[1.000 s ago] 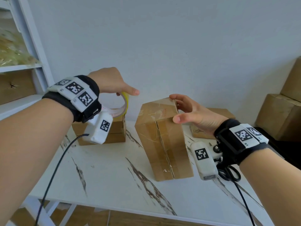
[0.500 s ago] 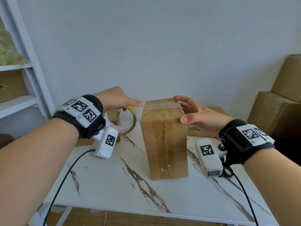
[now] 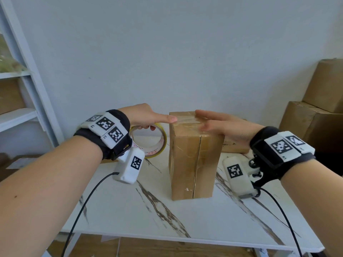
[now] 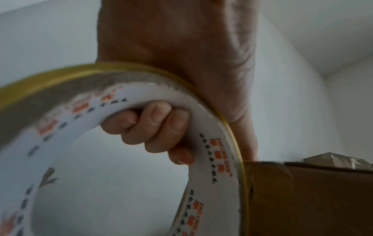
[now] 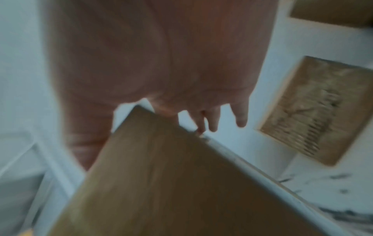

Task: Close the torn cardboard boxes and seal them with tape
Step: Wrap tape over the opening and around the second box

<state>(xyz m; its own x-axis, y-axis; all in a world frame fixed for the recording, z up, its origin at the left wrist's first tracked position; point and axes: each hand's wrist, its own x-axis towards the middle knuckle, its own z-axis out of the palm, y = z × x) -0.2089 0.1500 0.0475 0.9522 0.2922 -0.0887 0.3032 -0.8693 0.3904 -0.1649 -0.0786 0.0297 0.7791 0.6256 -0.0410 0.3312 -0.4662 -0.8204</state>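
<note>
I hold the tape roll (image 3: 148,143) in my left hand (image 3: 146,116), three fingers (image 4: 159,126) curled through its core, thumb stretched out onto the near top edge of the upright cardboard box (image 3: 193,162). A second ago that roll was up and away to the left, over the small box at the back; half a second ago it had dropped beside the box with a clear strip bridging to the top. Now the roll's yellow rim sits right against the box's left face, so the strip is laid across the top and turning the corner.

My right hand (image 3: 220,125) has changed too: it was cupping the top right corner, and now the fingers lie straight and flat on the top, pressing the clear tape (image 3: 185,121) down. The right wrist view is blurred, so I can't tell how firmly the fingertips bear on it.

The box stands on end in the middle of the marble table (image 3: 185,219), its taped seam facing me. A flat box (image 3: 235,147) lies behind my right hand, and more cartons (image 3: 315,112) are stacked at far right.

I judge the top strip to be nearly seated; the next step is probably running it down the left side and cutting it.
</note>
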